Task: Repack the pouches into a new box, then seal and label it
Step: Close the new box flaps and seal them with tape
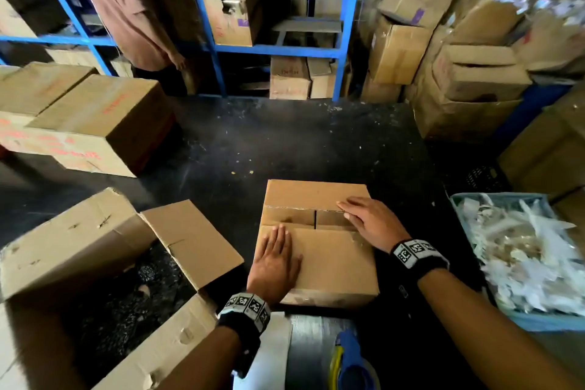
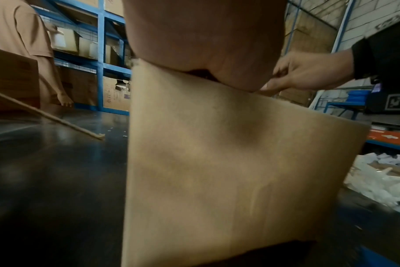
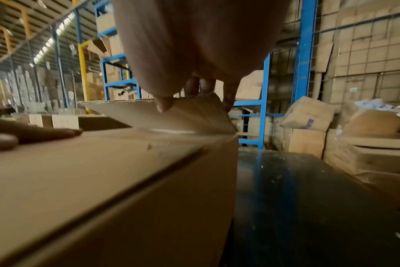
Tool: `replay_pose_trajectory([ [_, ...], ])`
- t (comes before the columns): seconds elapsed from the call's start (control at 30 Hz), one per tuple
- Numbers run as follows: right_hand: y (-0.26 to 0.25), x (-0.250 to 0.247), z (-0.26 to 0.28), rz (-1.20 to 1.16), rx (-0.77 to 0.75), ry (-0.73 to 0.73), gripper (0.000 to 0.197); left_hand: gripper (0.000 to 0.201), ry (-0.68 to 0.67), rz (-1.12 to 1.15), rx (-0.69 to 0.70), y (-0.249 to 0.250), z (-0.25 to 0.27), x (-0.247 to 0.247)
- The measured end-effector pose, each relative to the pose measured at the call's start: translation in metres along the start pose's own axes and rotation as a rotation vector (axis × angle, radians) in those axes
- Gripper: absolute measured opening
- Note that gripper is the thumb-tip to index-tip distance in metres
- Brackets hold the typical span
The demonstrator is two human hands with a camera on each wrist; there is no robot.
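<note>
A small brown cardboard box stands on the dark table in front of me. My left hand lies flat, fingers straight, on its near top flap and presses it down. My right hand is at the far flap, which is tilted up in the right wrist view, thumb beneath it and fingers on top. Between the two flaps a gap shows the inner flaps. To the left a large open box holds dark pouches.
A blue and yellow tape dispenser lies at the near edge, beside a white sheet. A blue crate of white plastic scraps stands at the right. Closed boxes are stacked at the far left. A person in brown stands by the blue shelving.
</note>
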State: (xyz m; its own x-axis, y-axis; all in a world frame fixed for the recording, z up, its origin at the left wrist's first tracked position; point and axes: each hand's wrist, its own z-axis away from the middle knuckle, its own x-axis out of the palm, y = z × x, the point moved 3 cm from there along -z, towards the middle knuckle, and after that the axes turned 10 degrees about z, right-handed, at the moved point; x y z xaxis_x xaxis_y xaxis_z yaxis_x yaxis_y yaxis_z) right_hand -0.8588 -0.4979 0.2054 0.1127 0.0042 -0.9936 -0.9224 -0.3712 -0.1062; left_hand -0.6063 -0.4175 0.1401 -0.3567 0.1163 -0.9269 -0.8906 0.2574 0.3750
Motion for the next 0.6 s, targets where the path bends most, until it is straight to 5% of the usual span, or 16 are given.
replay_pose_trajectory([
  [0.17, -0.018, 0.040, 0.022, 0.054, 0.161, -0.228, 0.052, 0.061, -0.014, 0.103, 0.169, -0.001, 0.018, -0.001],
  [0.37, -0.041, 0.050, 0.036, 0.062, 0.241, -0.408, 0.069, 0.083, -0.092, -0.071, -0.029, -0.014, -0.013, -0.012],
  [0.6, -0.055, 0.059, 0.047, 0.017, 0.312, -0.432, 0.070, 0.084, -0.132, -0.044, -0.045, -0.024, -0.029, -0.008],
])
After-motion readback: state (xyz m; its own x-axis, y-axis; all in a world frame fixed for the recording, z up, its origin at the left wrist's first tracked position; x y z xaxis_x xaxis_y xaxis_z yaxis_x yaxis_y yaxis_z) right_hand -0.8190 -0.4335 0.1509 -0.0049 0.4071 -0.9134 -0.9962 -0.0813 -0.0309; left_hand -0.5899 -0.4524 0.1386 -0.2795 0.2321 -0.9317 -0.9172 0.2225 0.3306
